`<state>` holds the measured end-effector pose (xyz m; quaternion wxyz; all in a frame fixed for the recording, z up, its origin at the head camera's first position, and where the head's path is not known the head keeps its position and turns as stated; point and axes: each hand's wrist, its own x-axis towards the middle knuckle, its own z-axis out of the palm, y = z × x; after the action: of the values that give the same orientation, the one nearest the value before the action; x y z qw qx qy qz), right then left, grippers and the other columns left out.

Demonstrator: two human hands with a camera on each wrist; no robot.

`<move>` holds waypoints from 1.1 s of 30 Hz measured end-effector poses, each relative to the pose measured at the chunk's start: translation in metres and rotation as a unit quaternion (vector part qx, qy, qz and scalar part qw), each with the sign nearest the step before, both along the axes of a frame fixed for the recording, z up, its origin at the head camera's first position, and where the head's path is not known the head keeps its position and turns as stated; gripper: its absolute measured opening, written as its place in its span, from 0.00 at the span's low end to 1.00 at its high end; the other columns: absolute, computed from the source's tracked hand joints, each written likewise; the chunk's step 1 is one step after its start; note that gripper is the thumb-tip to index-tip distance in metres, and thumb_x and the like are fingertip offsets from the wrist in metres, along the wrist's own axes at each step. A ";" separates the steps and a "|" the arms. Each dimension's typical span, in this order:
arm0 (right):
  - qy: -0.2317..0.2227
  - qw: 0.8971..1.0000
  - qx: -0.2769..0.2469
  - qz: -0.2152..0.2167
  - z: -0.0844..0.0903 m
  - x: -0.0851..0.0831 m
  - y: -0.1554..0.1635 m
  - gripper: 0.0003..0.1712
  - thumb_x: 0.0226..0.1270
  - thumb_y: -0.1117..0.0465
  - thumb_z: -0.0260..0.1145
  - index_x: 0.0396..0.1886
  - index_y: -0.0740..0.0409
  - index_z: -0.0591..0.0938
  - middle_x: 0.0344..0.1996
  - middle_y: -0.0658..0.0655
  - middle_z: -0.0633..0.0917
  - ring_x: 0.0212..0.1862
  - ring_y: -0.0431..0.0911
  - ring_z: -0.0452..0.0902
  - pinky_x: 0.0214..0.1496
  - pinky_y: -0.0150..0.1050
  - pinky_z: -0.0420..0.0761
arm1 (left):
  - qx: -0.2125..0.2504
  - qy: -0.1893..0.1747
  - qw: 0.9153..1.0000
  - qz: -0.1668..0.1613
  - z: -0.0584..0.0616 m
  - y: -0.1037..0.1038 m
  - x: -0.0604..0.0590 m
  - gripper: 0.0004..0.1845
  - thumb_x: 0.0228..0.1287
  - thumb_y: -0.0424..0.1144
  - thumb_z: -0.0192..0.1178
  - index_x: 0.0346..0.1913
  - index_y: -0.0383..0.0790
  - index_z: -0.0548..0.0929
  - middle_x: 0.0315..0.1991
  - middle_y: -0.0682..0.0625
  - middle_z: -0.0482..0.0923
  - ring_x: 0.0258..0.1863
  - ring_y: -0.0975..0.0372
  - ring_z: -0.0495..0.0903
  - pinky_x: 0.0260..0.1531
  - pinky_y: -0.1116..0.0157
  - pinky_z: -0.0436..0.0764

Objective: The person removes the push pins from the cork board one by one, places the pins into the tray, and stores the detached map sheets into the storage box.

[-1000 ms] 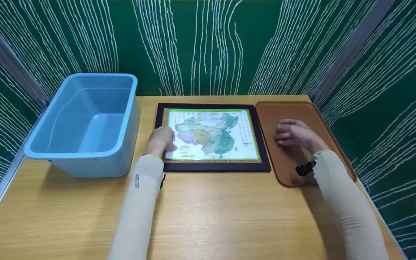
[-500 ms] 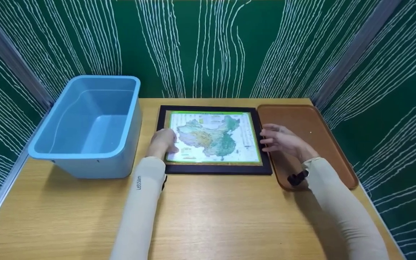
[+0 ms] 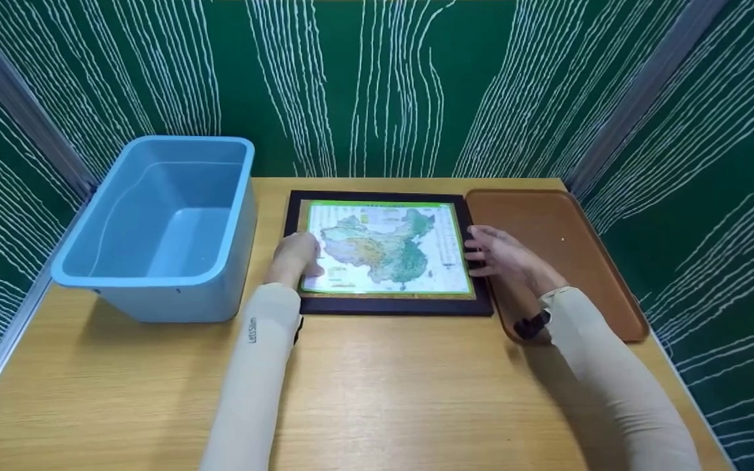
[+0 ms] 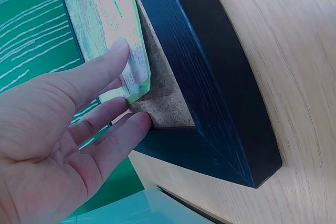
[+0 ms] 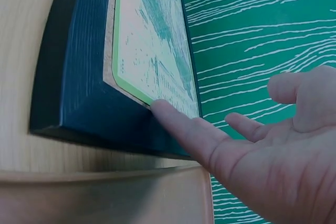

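Observation:
A coloured map sheet (image 3: 387, 245) lies inside a black frame (image 3: 390, 305) with a cork backing (image 4: 163, 93), mid-table. My left hand (image 3: 298, 252) is at the map's near left corner. In the left wrist view, the left hand (image 4: 123, 77) pinches that corner of the map (image 4: 100, 9), thumb on top and a finger under it, by the frame (image 4: 210, 77). My right hand (image 3: 501, 252) reaches to the frame's right side with straight fingers. In the right wrist view, the right hand (image 5: 210, 140) has its forefinger tip at the frame's (image 5: 84, 77) inner edge, beside the map (image 5: 157, 45).
An empty blue plastic bin (image 3: 154, 222) stands left of the frame. A brown tray (image 3: 560, 229) lies to its right, partly under my right forearm. Green patterned walls close in the wooden table (image 3: 383, 392) on three sides.
My right hand has moved left off the brown tray to the frame's right edge. My left hand has stayed at the map's left corner.

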<state>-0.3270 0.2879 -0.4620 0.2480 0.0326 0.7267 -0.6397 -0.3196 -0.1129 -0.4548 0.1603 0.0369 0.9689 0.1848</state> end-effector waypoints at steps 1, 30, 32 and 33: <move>0.000 1.000 0.001 0.000 0.000 0.000 -0.001 0.41 0.82 0.45 0.51 0.81 0.58 0.47 0.76 0.69 0.56 0.74 0.63 0.59 0.66 0.61 0.71 | 0.000 0.001 1.000 0.001 0.000 0.000 0.000 0.17 0.63 0.35 0.72 0.53 0.34 0.85 0.54 0.41 0.82 0.54 0.48 0.78 0.57 0.53 0.78; 0.005 0.998 0.070 0.001 0.009 -0.005 -0.022 0.42 0.78 0.38 0.51 0.81 0.53 0.52 0.77 0.64 0.57 0.75 0.64 0.55 0.69 0.62 0.67 | 0.006 -0.008 1.000 0.008 -0.002 -0.001 -0.003 0.16 0.63 0.36 0.72 0.51 0.35 0.85 0.52 0.42 0.81 0.53 0.49 0.78 0.56 0.54 0.77; 0.002 0.997 0.075 0.003 0.011 -0.007 -0.022 0.42 0.79 0.39 0.51 0.81 0.53 0.51 0.77 0.64 0.57 0.75 0.64 0.55 0.69 0.62 0.68 | 0.013 -0.009 1.000 0.012 -0.001 -0.001 -0.002 0.17 0.63 0.35 0.72 0.53 0.35 0.84 0.54 0.41 0.81 0.54 0.48 0.78 0.57 0.53 0.77; 0.001 0.997 0.076 0.002 0.011 -0.008 -0.022 0.42 0.79 0.39 0.51 0.81 0.53 0.51 0.77 0.64 0.57 0.74 0.64 0.55 0.68 0.62 0.68 | 0.015 -0.010 1.000 0.012 0.000 -0.001 -0.002 0.17 0.63 0.35 0.72 0.54 0.35 0.84 0.54 0.41 0.80 0.55 0.48 0.77 0.57 0.53 0.77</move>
<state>-0.3350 0.2658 -0.4508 0.2456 0.0493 0.7736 -0.5821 -0.3213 -0.1139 -0.4547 0.1668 0.0258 0.9648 0.2019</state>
